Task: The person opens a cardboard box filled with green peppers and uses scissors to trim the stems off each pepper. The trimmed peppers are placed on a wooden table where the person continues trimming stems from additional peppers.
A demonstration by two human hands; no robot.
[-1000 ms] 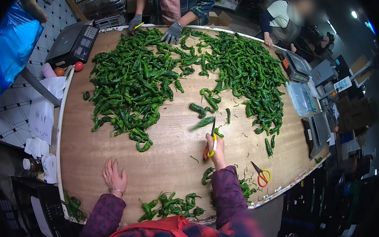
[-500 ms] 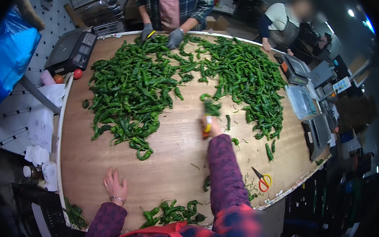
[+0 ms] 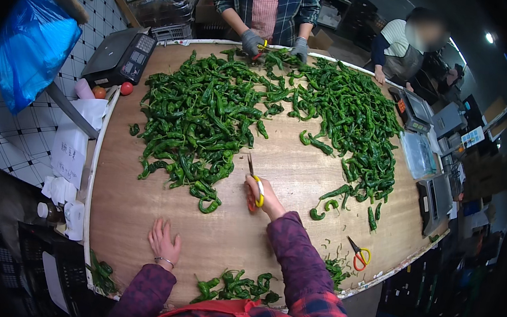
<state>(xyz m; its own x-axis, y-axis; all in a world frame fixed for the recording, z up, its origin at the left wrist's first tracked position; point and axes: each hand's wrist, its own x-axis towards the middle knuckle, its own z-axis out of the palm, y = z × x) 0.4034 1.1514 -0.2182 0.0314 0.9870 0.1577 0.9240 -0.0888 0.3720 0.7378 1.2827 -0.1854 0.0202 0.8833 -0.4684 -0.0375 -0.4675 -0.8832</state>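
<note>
My right hand (image 3: 267, 198) grips scissors (image 3: 256, 190) with yellow and red handles, their dark blades pointing away from me over the bare middle of the wooden table (image 3: 131, 202). Flat on the board near the front left lies my left hand (image 3: 165, 241), fingers spread and holding nothing. Just beyond the scissors' tips is a large heap of green peppers (image 3: 203, 119). A second heap of peppers (image 3: 353, 107) spreads over the far right. Close to my body, at the front edge, sits a small group of peppers (image 3: 240, 286).
Another pair of scissors (image 3: 359, 256) rests at the right front, beside cut stems and a small bunch of peppers (image 3: 337, 273). Across the table a co-worker's gloved hand (image 3: 252, 43) holds scissors. Scales stand at the left scale (image 3: 118, 58) and right scale (image 3: 433, 202).
My right hand with the scissors has swung left and nearer, away from a few peppers at the right heap's edge. My left hand stays flat. The co-worker's hands have shifted right.
</note>
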